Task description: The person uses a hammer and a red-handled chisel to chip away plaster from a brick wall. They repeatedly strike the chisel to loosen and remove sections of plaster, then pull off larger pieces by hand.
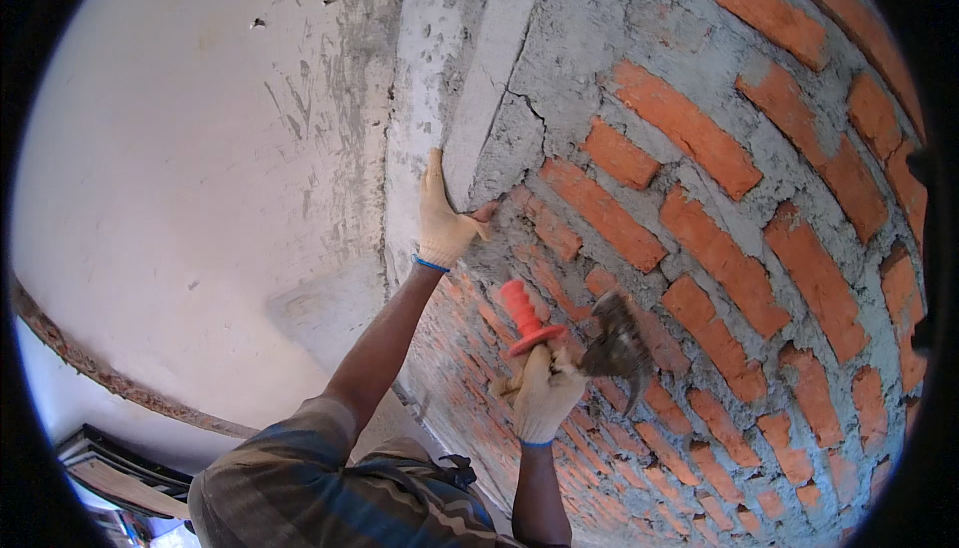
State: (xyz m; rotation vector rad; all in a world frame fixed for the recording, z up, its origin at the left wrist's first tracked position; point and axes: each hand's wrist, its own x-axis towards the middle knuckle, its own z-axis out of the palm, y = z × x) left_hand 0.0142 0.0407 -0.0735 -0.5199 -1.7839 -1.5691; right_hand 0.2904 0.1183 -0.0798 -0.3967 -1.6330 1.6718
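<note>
My left hand (pixel 447 222), in a cream knitted glove with a blue cuff, presses flat against the grey mortar edge where the plaster meets the brick wall (pixel 719 263); it holds nothing, and its thumb is spread from the fingers. Lower right, my right hand (pixel 543 398), gloved alike, is closed around a tool. A red ribbed plastic grip with a round guard (pixel 523 316) rises above that hand, and a dark metal hammer head (pixel 618 353), blurred, shows at its right. Whether these are one tool or two I cannot tell.
A smooth pale plastered wall (pixel 187 173) fills the left side. A crack (pixel 528 102) runs through the mortar above my left hand. Dark stacked panels (pixel 123 473) lie at the lower left, near a rough brown edge (pixel 135 391).
</note>
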